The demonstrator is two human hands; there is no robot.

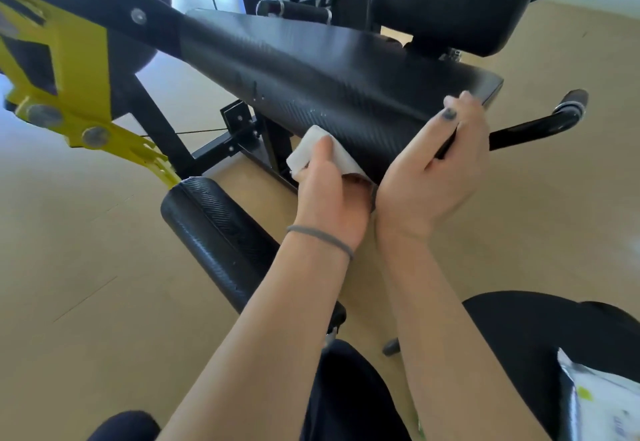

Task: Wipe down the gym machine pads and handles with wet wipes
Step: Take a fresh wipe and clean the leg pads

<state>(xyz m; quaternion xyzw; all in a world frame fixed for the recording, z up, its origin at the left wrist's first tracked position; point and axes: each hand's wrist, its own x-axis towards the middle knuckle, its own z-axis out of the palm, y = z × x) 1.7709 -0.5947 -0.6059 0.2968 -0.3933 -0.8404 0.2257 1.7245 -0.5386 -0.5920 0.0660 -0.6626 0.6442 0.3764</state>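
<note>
Left hand point(329, 184) presses a folded wet wipe point(320, 151) against the seat pad point(311, 73) at its front edge; right hand point(440, 163) clasps the pad's corner. Next, I'd guess: sweep along the edge.

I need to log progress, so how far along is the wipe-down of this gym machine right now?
Midway, by the look of it. Done: nothing shows clearly as finished, though small droplets sit on the seat pad. In hand: the left hand presses a white wipe against the seat pad's front edge while the right hand grips its corner. Left: the roller pad, side handle and backrest are untouched now.
</note>
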